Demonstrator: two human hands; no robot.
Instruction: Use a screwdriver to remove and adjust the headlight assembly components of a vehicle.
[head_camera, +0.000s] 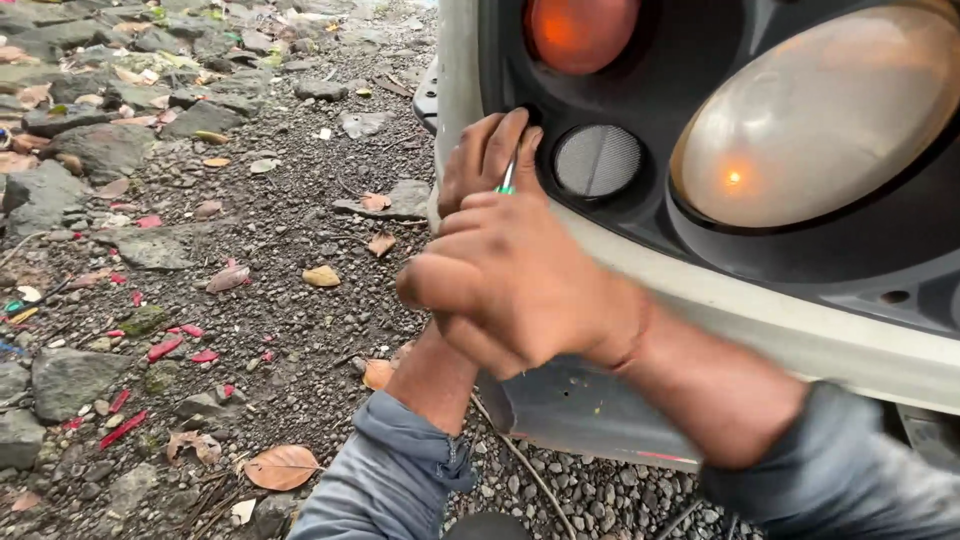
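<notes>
My right hand (520, 280) is closed around the handle of a screwdriver (507, 180), of which only a short green and silver bit shows. Its tip points at the black headlamp housing (660, 110) of a vehicle. My left hand (485, 155) rests against the housing's left edge, with its fingers steadying the screwdriver shaft. Just right of the tip is a small round meshed lamp (598, 160). An orange indicator lamp (580, 30) sits above it. A large clear headlamp (820, 110) lies to the right. The screw itself is hidden behind my fingers.
The pale bumper (800, 330) runs below the lamps. The ground (250, 250) on the left is gravel with grey stones, dry leaves and red petals. A thin twig (520, 460) lies under the bumper.
</notes>
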